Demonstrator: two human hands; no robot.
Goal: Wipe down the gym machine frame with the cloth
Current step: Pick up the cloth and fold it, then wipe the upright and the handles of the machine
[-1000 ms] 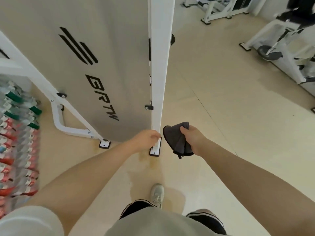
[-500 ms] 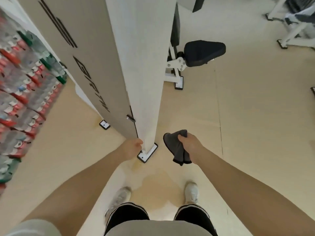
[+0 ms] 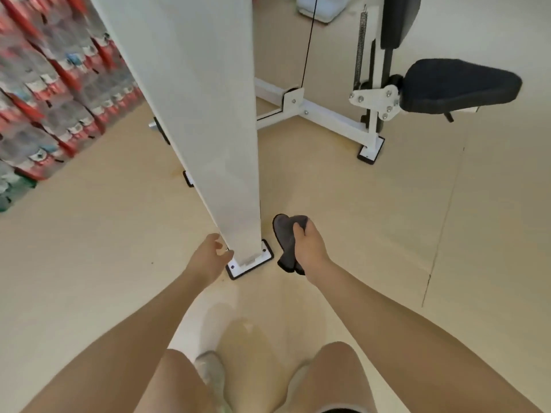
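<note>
Beige gym floor (image 3: 372,219) | left hand (image 3: 207,259) now off frame post (image 3: 214,129) at centre, fingers loosely apart | right hand (image 3: 307,245) clamps cloth (image 3: 284,236) beside post base, centre frame | wiping not resumed

Frame post (image 3: 208,114) between hands; cloth (image 3: 284,238) right, seat (image 3: 459,84) behind.

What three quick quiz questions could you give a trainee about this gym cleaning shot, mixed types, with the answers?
1. True or false: the right hand grips the grey cloth.
2. Multiple choice: the left hand is A) beside the white upright's base, B) on the black seat pad, C) holding the cloth.
3. Fill in: the cloth is ___ the upright, not touching it.

Key: 1 true; 2 A; 3 beside.
</note>
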